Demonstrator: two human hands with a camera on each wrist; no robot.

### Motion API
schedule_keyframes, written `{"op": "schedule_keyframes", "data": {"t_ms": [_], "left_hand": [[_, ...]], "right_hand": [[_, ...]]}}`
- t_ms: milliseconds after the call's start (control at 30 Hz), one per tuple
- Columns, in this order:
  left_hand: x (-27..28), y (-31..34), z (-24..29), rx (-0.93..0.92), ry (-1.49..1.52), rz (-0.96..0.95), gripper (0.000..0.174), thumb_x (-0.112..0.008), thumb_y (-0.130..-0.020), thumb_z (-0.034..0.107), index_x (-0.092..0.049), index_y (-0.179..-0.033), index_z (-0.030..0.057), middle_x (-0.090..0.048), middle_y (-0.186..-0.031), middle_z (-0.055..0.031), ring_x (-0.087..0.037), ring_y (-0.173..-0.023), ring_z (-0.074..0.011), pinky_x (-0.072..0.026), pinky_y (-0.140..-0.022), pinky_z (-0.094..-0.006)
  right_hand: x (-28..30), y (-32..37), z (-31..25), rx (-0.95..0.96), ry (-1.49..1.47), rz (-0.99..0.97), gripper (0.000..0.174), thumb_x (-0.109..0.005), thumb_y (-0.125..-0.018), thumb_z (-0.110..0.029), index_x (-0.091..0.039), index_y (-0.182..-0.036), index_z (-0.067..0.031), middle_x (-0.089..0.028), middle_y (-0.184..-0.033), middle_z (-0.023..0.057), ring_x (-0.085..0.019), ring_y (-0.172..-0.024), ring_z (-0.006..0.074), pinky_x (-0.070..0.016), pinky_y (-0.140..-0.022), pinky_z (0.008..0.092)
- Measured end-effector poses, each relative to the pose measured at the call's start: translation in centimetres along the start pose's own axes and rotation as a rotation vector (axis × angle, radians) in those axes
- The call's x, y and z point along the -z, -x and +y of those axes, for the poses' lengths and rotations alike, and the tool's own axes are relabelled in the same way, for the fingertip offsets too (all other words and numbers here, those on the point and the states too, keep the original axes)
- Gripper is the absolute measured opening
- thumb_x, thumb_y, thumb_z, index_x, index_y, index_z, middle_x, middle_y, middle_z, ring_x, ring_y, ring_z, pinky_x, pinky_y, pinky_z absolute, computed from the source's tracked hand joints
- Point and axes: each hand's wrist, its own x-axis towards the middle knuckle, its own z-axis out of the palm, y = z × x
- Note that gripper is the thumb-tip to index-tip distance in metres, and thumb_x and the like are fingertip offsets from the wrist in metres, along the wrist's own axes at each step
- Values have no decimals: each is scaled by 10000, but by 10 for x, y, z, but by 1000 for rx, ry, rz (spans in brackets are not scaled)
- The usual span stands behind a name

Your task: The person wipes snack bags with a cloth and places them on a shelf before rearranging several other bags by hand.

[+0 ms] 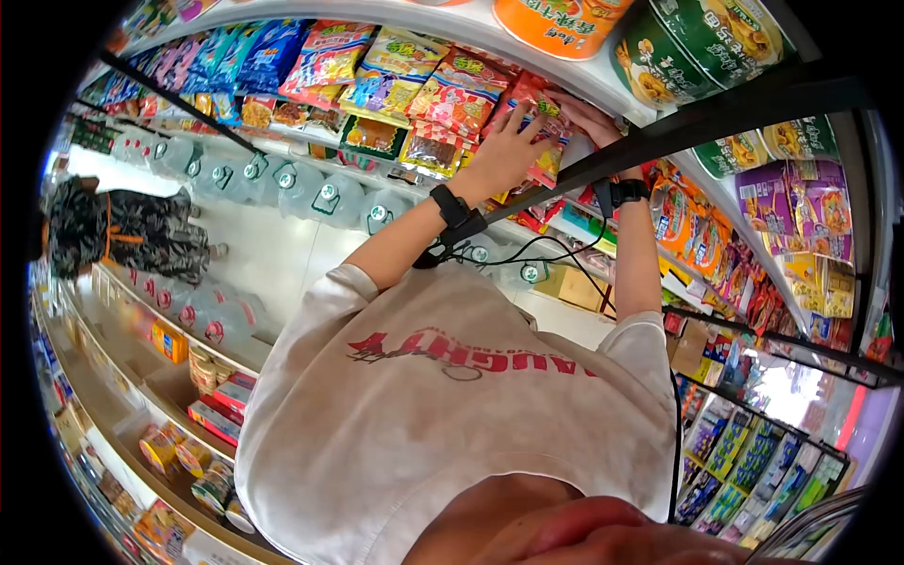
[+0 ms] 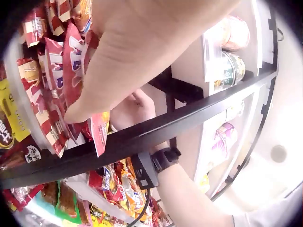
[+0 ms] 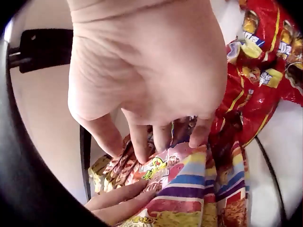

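Observation:
My left hand [image 1: 507, 158] lies spread over the front of a red and pink snack bag [image 1: 549, 168] in a shelf row. In the left wrist view its thumb rests along the edges of red bags [image 2: 72, 71]. My right hand [image 1: 591, 121] is just beyond, at the far side of the same bag, partly hidden by a black bar. In the right wrist view its fingers point down onto the tops of packed bags, beside a bag with a striped edge [image 3: 182, 194]. Two left-hand fingers lie straight across that bag's front.
A black shelf bar [image 1: 659, 137] crosses in front of the right forearm. Orange and green instant noodle tubs [image 1: 702, 47] stand on the shelf above. Large water bottles [image 1: 306, 188] line the floor below. A person in dark patterned clothes [image 1: 132, 231] is at the far left.

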Motion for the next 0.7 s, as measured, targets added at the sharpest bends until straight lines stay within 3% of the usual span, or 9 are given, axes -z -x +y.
{"op": "schedule_keyframes", "data": {"t_ms": [167,367,500,600,700], "left_hand": [[-2,10,2,39,16,8,681,-726,-771,146,-535,-1417,247,-442,-1499,-124,-289,-1458,-414,-315,-1157,-530],[1,13,10,52,-8,20,851,-841,-676,224,-486,-1449,262,-405,-1523,-136,-272,-1468,-423,-317,-1151,-540],[3,15,18,88,-76,0,930,-874,-654,288,-445,-1479,274,-375,-1540,-153,-260,-1472,-428,-322,-1145,-547],[-2,17,20,89,-153,7,931,-851,-694,271,-399,-1507,287,-371,-1545,-145,-250,-1479,-421,-324,-1150,-530],[-13,13,14,65,-272,46,957,-848,-691,255,-374,-1521,294,-369,-1552,-127,-255,-1480,-403,-333,-1152,-507]], "right_hand": [[-12,-14,-10,-46,128,-46,616,-552,-1003,-472,-477,-1467,-73,-510,-1446,63,-423,-1354,141,-311,-1123,277],[-8,-39,11,-177,253,-106,656,-541,-992,-537,-497,-1438,-57,-522,-1402,97,-458,-1312,166,-357,-1088,293],[-1,-65,44,27,293,-239,675,-536,-986,-570,-545,-1386,-26,-534,-1366,140,-477,-1295,198,-381,-1059,296],[-3,-62,38,-46,221,-272,656,-558,-982,-552,-566,-1361,-18,-529,-1381,144,-490,-1287,199,-391,-1066,308],[3,-48,41,20,200,-174,690,-591,-973,-523,-473,-1456,-44,-519,-1409,134,-516,-1242,190,-417,-1040,318]]}}
